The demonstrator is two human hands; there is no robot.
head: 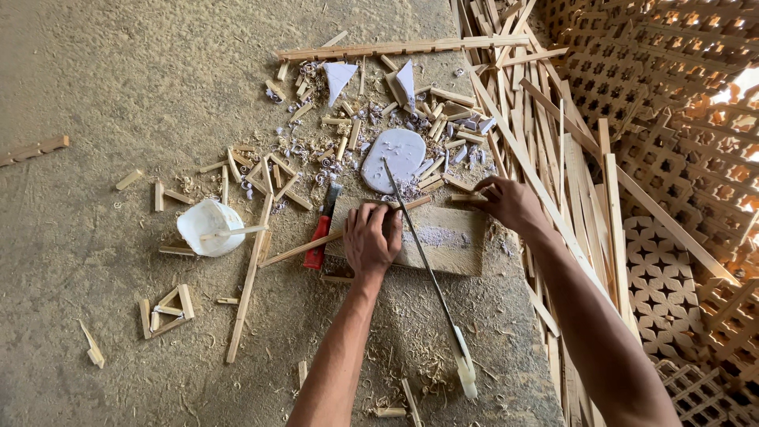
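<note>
Thin pale wooden strip [348, 233] lies on the flat wooden work board [443, 245] on the dusty floor, pinned under the left hand [371, 241], fingers curled down on it. Looks light, stiff, likely snaps if bent; best held flat near the cut. Right hand [510, 202] reaches a short wood piece [466, 196], grip unclear. One long metal saw blade [427, 269], one red-handled tool [322, 229], one white plastic cup [207, 228], two hands.

Two bare forearms, no sleeves (none in view), ringless hands [371, 241], no wristwear
</note>
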